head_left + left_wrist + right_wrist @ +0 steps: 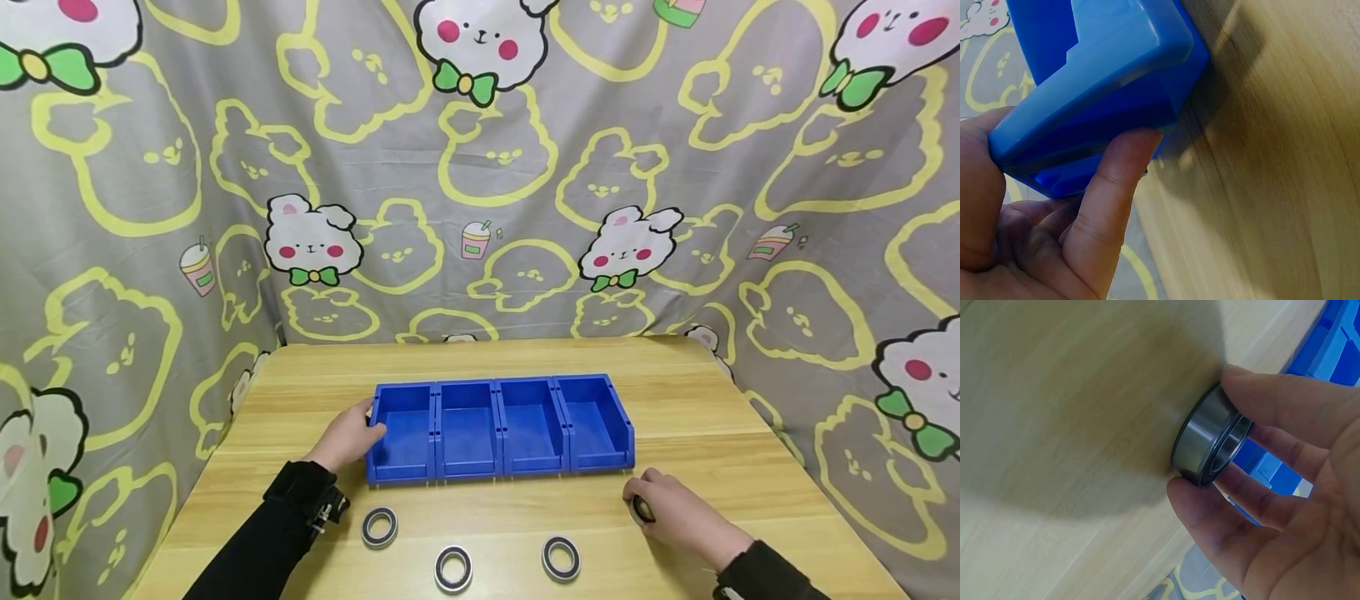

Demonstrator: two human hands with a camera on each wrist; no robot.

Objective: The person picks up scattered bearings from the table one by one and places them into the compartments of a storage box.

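Note:
A row of blue plastic storage bins (467,469), joined side by side, sits on the table. My left hand (347,435) grips the side wall of the leftmost bin (1104,69), with the thumb over its rim. Just off the row's front right corner, my right hand (681,510) pinches a ball bearing (1200,437) between thumb and fingers. The bearing stands on edge, close over the wood, its steel outer ring toward the right wrist camera. Three more bearings lie flat before the bins: one at left (366,528), another near the middle (438,570), a third right of it (546,559).
All four sections of the row show bare blue floors. Light wood tabletop (750,467) extends around the bins. A grey curtain (525,183) with cartoon rabbits hangs behind the table and along both sides.

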